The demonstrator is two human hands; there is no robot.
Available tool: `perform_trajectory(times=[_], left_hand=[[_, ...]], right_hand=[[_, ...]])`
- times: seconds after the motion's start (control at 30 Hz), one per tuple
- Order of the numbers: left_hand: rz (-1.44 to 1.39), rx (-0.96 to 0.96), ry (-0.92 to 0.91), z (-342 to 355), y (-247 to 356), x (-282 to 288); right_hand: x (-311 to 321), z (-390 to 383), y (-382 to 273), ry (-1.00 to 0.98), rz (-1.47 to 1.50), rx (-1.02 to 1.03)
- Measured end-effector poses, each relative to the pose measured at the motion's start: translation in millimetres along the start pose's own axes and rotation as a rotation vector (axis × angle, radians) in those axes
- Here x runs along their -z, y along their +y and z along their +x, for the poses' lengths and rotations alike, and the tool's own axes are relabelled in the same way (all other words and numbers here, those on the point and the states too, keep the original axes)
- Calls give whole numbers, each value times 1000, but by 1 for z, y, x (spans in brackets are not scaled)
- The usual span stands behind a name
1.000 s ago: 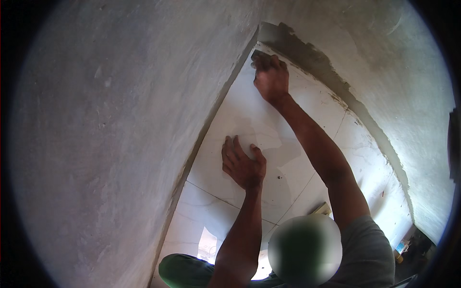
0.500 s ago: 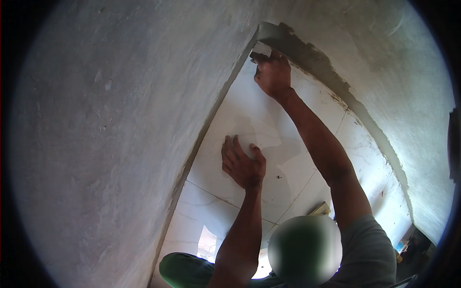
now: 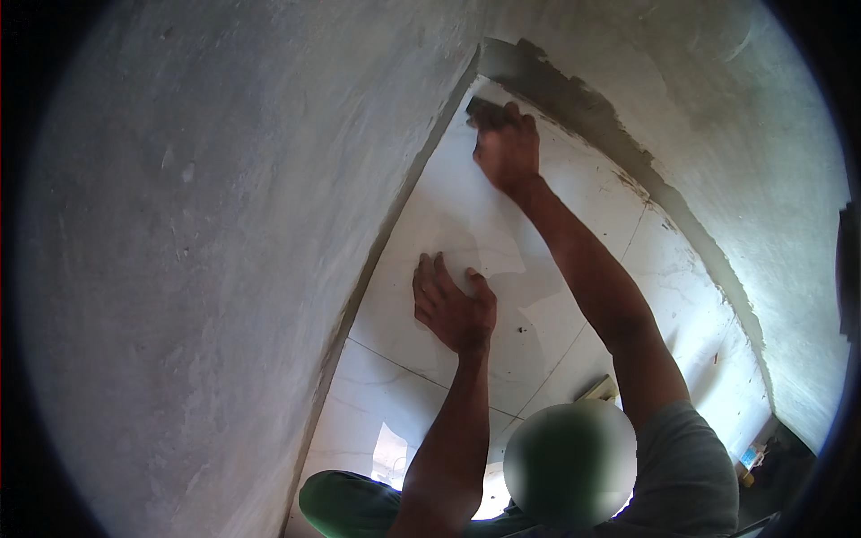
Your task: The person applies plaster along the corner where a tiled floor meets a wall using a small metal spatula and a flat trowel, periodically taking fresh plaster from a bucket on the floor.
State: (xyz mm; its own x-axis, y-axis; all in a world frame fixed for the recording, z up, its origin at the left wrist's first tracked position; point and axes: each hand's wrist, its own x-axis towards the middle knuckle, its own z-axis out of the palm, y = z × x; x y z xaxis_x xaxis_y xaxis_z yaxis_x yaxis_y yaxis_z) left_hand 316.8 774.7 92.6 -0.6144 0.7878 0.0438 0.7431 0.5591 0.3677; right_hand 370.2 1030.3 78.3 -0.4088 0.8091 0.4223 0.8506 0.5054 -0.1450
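While my left hand (image 3: 453,309) lies flat, fingers spread, bracing on the tile (image 3: 466,224), my right hand (image 3: 507,148) grips a dark tool (image 3: 482,109) at the corner.

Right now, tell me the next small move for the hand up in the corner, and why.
Probably draw the right hand a short way down along the tile's edge beside the wall. Its grip is closed on a small dark tool pressed into the top corner of the white tile, where the grey plastered wall meets a dark mortar band. The left hand lies flat on the tile, bracing it.
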Motion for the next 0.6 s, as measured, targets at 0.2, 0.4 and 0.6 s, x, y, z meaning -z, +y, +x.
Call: perform_trajectory(times=[0.2,0.4,0.6], left_hand=[[-6,-7,13,-2,-2,-4],[-5,-8,5,-1,1,-3],[11,-19,16,1,-1,-2]], right_hand=[[-11,29,17,-19,-1,-113],[-12,29,18,-9,-60,-111],[-10,30,-1,-108,-3,-148]])
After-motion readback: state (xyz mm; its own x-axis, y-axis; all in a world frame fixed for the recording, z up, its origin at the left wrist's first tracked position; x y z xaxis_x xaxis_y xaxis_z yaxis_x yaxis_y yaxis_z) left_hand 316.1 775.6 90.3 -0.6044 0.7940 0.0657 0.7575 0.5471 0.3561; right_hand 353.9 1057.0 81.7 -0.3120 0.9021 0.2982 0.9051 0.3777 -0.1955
